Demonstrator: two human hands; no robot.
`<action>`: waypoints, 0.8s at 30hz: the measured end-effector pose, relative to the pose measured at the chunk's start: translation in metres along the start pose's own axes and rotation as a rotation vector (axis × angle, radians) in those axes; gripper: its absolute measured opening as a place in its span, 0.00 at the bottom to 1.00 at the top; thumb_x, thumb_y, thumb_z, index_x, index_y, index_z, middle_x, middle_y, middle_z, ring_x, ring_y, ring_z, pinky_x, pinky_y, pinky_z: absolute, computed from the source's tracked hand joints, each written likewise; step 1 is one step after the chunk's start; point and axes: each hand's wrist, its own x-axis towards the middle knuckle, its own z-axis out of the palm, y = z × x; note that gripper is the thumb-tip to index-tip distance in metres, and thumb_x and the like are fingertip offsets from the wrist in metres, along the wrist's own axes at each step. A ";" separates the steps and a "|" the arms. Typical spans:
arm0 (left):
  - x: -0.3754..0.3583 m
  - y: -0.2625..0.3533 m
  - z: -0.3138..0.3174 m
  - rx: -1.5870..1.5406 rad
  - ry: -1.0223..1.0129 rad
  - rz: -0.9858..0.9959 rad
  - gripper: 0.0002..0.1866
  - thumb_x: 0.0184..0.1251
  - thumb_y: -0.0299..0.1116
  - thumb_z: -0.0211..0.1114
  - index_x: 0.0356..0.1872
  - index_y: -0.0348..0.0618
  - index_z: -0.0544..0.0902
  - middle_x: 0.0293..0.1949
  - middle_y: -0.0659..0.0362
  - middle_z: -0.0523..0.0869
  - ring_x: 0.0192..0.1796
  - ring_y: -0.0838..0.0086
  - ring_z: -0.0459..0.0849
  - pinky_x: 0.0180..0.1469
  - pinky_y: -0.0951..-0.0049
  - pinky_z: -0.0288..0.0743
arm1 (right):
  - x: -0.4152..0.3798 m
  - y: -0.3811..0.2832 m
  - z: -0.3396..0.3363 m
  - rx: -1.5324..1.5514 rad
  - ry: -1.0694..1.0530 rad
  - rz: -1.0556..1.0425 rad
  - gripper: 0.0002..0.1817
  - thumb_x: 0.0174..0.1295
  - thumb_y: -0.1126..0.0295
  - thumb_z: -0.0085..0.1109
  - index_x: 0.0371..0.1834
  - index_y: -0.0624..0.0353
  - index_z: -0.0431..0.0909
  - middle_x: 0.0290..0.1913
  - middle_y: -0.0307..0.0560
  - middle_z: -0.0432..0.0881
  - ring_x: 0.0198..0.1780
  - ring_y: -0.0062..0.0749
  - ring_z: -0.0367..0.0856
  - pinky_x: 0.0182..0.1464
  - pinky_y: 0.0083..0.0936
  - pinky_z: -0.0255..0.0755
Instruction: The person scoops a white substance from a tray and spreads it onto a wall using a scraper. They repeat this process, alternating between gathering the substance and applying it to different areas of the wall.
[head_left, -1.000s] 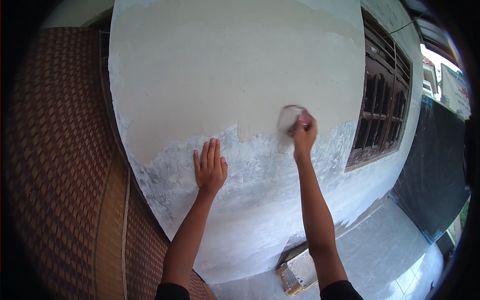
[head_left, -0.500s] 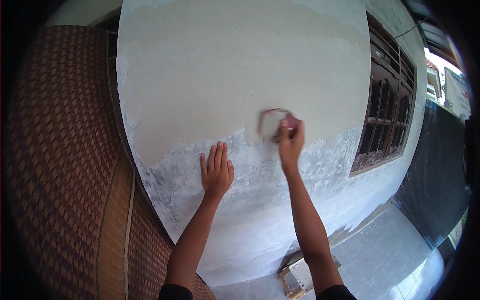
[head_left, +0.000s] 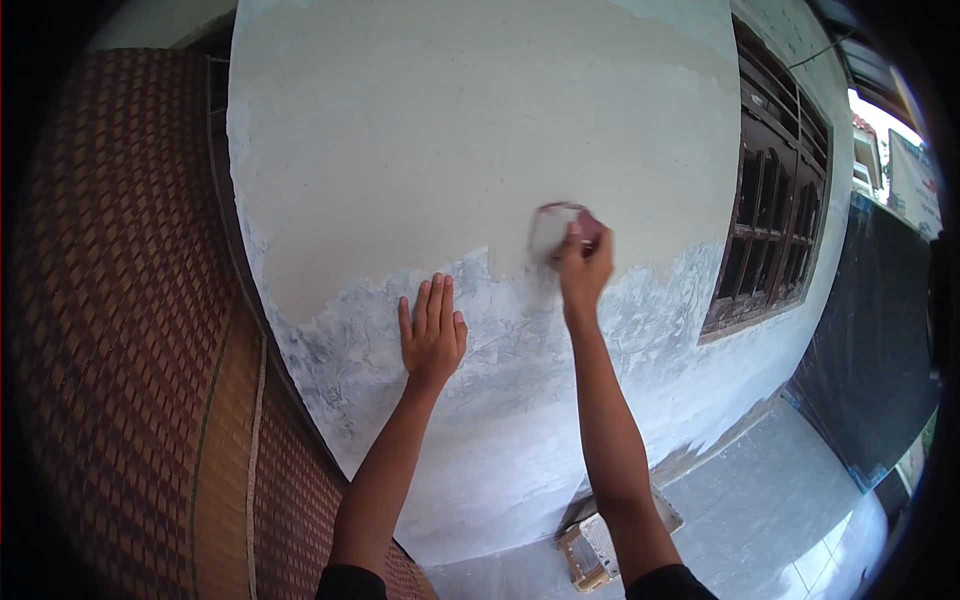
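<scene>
Resting flat on wall (head_left: 450, 150): left hand (head_left: 433, 338)

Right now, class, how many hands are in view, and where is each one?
2. The left hand is flat against the wall, fingers pointing up; the right hand is higher, to its right, holding a blurred reddish item. No other hands show.

Soft daylight, fisheye bowing, motion-blurred reddish object (head_left: 591, 230)

Upper centre: wall (head_left: 480, 110) free to pass along. Left: woven mat (head_left: 120, 260) blocks. Right: window (head_left: 767, 145) bounds flat stretch.
</scene>
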 end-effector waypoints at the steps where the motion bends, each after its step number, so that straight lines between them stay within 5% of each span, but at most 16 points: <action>1: 0.001 0.000 0.000 0.002 -0.002 -0.001 0.26 0.73 0.38 0.49 0.70 0.43 0.70 0.73 0.60 0.68 0.76 0.69 0.61 0.78 0.52 0.48 | 0.004 -0.002 -0.003 0.103 0.155 0.109 0.14 0.68 0.64 0.60 0.47 0.64 0.76 0.37 0.48 0.81 0.34 0.30 0.77 0.37 0.25 0.72; 4: 0.001 0.000 0.001 -0.005 0.002 -0.001 0.26 0.73 0.38 0.49 0.71 0.43 0.70 0.73 0.60 0.68 0.76 0.69 0.62 0.77 0.52 0.48 | -0.004 -0.003 0.003 0.243 -0.026 0.142 0.14 0.68 0.63 0.60 0.48 0.64 0.76 0.37 0.47 0.81 0.34 0.27 0.77 0.37 0.23 0.72; 6: 0.002 -0.001 0.002 -0.010 0.007 0.000 0.26 0.73 0.38 0.49 0.70 0.43 0.70 0.73 0.60 0.68 0.76 0.69 0.61 0.77 0.52 0.48 | -0.015 -0.001 0.009 -0.064 -0.193 -0.102 0.16 0.68 0.62 0.61 0.50 0.63 0.76 0.36 0.47 0.83 0.33 0.25 0.79 0.34 0.24 0.72; 10: 0.001 0.000 0.001 -0.010 -0.010 -0.005 0.26 0.73 0.38 0.49 0.70 0.43 0.70 0.73 0.60 0.68 0.76 0.70 0.61 0.77 0.52 0.48 | -0.001 -0.003 -0.014 0.225 0.109 0.244 0.16 0.70 0.61 0.58 0.51 0.63 0.76 0.40 0.45 0.80 0.36 0.25 0.79 0.39 0.24 0.76; 12: 0.001 -0.001 0.001 -0.005 -0.002 -0.007 0.26 0.73 0.38 0.49 0.70 0.44 0.70 0.73 0.60 0.68 0.76 0.70 0.62 0.77 0.52 0.48 | 0.001 0.000 -0.018 0.234 0.217 0.241 0.16 0.70 0.61 0.58 0.50 0.62 0.76 0.41 0.42 0.80 0.36 0.23 0.78 0.38 0.22 0.75; 14: 0.002 0.000 0.001 -0.008 -0.003 -0.001 0.26 0.73 0.38 0.49 0.70 0.44 0.71 0.73 0.60 0.68 0.76 0.70 0.62 0.77 0.52 0.48 | -0.007 0.005 -0.007 0.321 -0.012 0.164 0.16 0.70 0.60 0.59 0.49 0.62 0.76 0.38 0.41 0.80 0.36 0.22 0.76 0.38 0.22 0.73; 16: 0.001 -0.001 0.000 -0.006 -0.003 -0.003 0.26 0.73 0.38 0.49 0.70 0.44 0.71 0.73 0.60 0.68 0.76 0.70 0.61 0.78 0.52 0.48 | -0.019 -0.016 -0.003 0.012 -0.166 0.016 0.17 0.69 0.60 0.59 0.49 0.63 0.76 0.34 0.44 0.82 0.35 0.24 0.77 0.38 0.26 0.73; 20: 0.002 -0.001 0.001 0.004 0.003 -0.004 0.26 0.73 0.39 0.49 0.70 0.44 0.71 0.73 0.60 0.68 0.76 0.70 0.61 0.78 0.52 0.48 | -0.001 -0.004 -0.014 0.179 0.183 0.208 0.14 0.70 0.63 0.58 0.50 0.63 0.75 0.35 0.47 0.81 0.35 0.26 0.77 0.35 0.27 0.76; 22: 0.001 0.000 0.001 -0.021 0.003 0.012 0.27 0.73 0.37 0.49 0.72 0.42 0.67 0.72 0.56 0.68 0.75 0.65 0.62 0.77 0.49 0.45 | -0.004 0.002 -0.011 0.353 0.105 0.245 0.14 0.70 0.63 0.58 0.49 0.62 0.76 0.36 0.47 0.80 0.34 0.25 0.76 0.33 0.26 0.75; 24: 0.002 -0.001 0.002 -0.031 0.008 0.015 0.27 0.73 0.37 0.49 0.72 0.42 0.67 0.72 0.56 0.68 0.75 0.66 0.62 0.77 0.49 0.45 | -0.014 -0.007 -0.002 0.216 -0.229 0.204 0.13 0.70 0.63 0.58 0.48 0.62 0.76 0.38 0.47 0.80 0.35 0.25 0.76 0.35 0.26 0.74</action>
